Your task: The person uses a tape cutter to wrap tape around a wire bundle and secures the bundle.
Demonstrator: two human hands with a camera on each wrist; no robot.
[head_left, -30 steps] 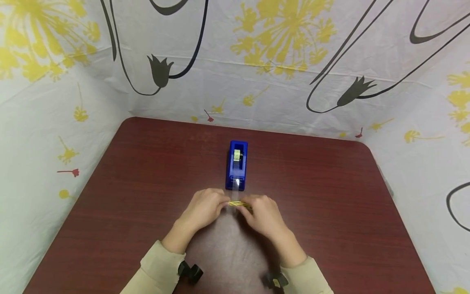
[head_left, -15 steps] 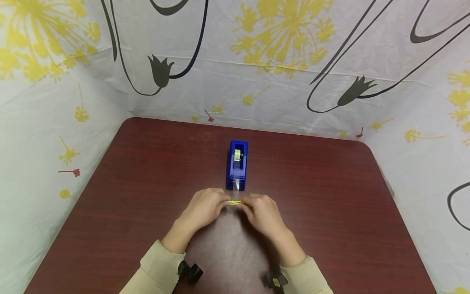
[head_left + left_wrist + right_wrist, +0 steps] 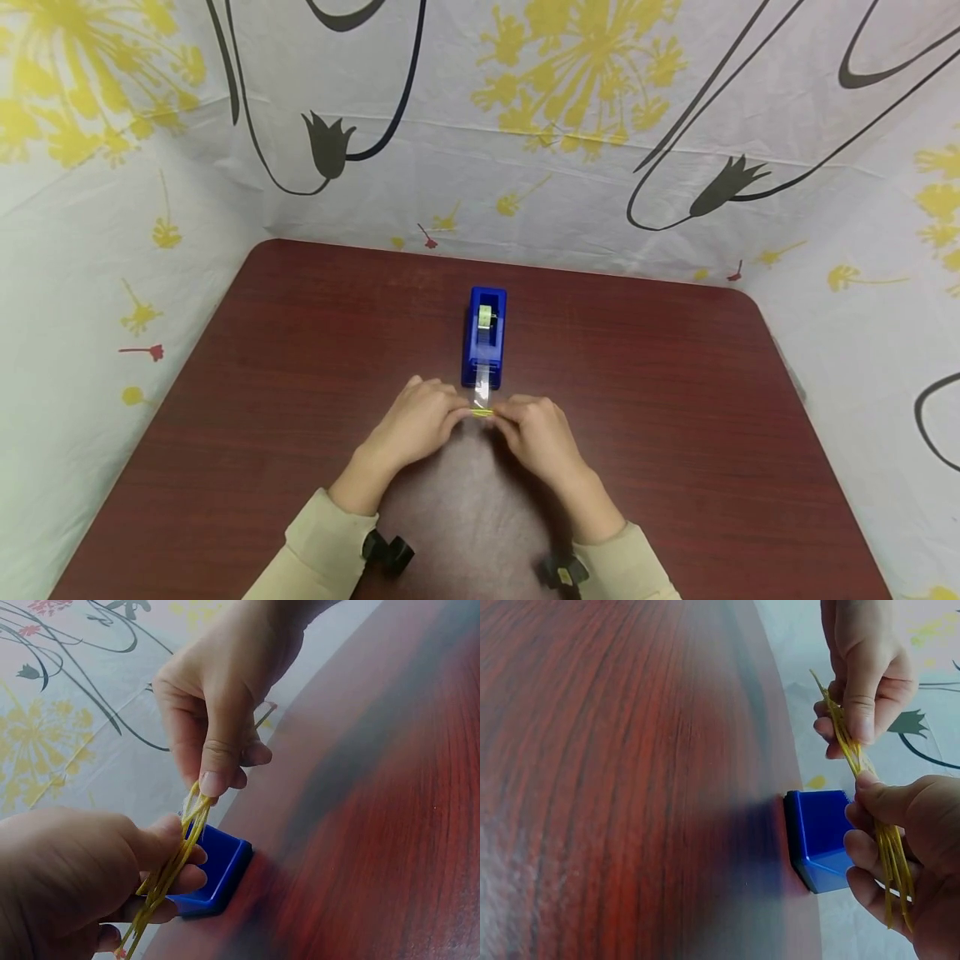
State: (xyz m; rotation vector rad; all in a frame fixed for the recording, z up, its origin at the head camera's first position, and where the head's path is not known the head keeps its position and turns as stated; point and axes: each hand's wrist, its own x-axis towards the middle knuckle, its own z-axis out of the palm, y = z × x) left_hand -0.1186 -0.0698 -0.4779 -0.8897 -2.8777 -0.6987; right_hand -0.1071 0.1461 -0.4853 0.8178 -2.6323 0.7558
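A bundle of thin yellow strands [image 3: 171,870] is pinched between both hands; the exact kind of strand cannot be told. My left hand [image 3: 422,422] grips it from the left with thumb and fingers, strand ends showing beside the fingers. My right hand [image 3: 537,433] pinches it from the right, and loose ends hang along its fingers in the right wrist view. Between the fingertips, a clear tape strip [image 3: 482,390] runs from the blue tape dispenser [image 3: 471,346] to the short visible piece of bundle. The hands cover the rest of the bundle in the head view.
The dispenser stands on a dark red wooden table [image 3: 660,375], just beyond the hands. A tape roll [image 3: 485,317] sits inside it. A white cloth [image 3: 450,183] with printed flowers hangs behind and at both sides. Dark wrist-worn devices [image 3: 388,553] are near the cuffs.
The yellow strands between my fingertips now look narrower and more in line. Tape showing on the near side of the bundle earlier is no longer plain there. My left fingers have risen slightly.
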